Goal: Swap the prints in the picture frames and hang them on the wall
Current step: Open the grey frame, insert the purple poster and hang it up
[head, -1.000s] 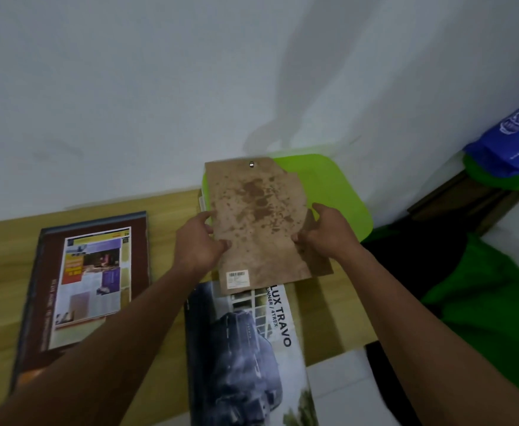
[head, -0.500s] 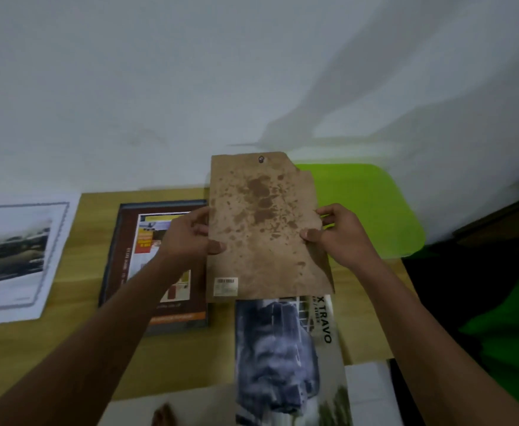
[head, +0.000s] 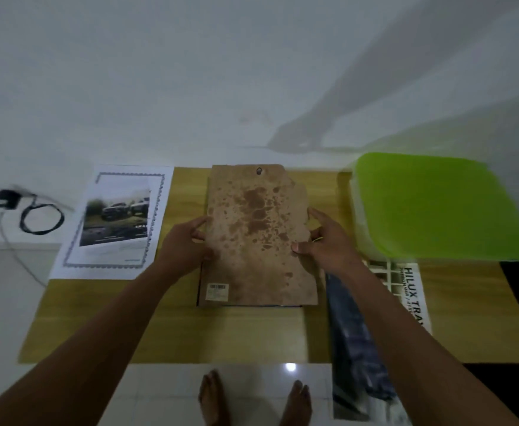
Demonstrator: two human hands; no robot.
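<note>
Fibreboard backing (head: 258, 238), brown, stained, rectangular: left hand (head: 184, 244), right hand (head: 332, 241) grip its long edges.

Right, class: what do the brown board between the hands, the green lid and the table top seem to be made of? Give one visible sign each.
The brown board: likely pressed fibreboard, matt, blotched with dark stains, chipped right edge. The green lid: plastic, smooth, even bright colour, rounded corners. The table top: wood or wood-look laminate, pale grain lines; which, cannot tell.
</note>
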